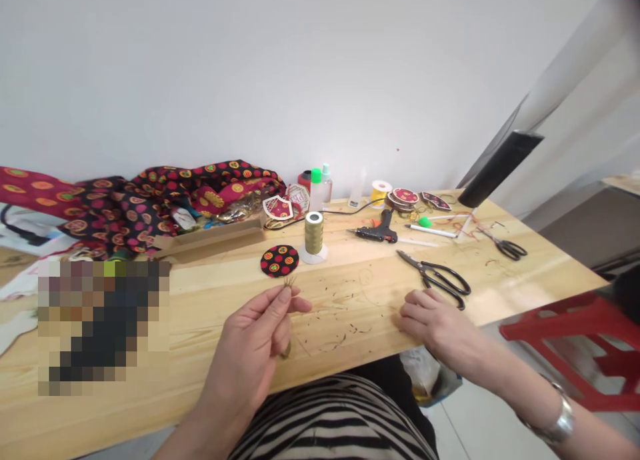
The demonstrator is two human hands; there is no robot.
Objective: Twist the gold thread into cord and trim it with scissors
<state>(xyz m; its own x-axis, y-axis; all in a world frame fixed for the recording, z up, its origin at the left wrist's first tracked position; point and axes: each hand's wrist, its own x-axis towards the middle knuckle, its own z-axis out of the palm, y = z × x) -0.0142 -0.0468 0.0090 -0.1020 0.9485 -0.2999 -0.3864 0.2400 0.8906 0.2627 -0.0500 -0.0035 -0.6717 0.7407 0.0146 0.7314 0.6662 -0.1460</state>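
Note:
My left hand (265,323) is closed in a pinch above the table, holding a small bunch of gold thread (289,282) whose ends stick up past thumb and forefinger. More of the thread shows below the palm. Just beyond it lies a round patch of black patterned fabric (279,261), beside an upright spool of gold thread (314,235). My right hand (425,317) rests at the table's front edge, fingers curled, near the handles of black scissors (440,279). Its fingertips point down, and anything in them is hidden.
Dark thread scraps (345,337) litter the wooden table (200,380). Behind stand a glue gun (376,228), small bottles (316,188) and a yellow spool (381,193). Patterned cloth (165,200) spills over a cardboard tray (215,239). Smaller scissors (510,248) lie right; a red stool (555,347) stands beside the table.

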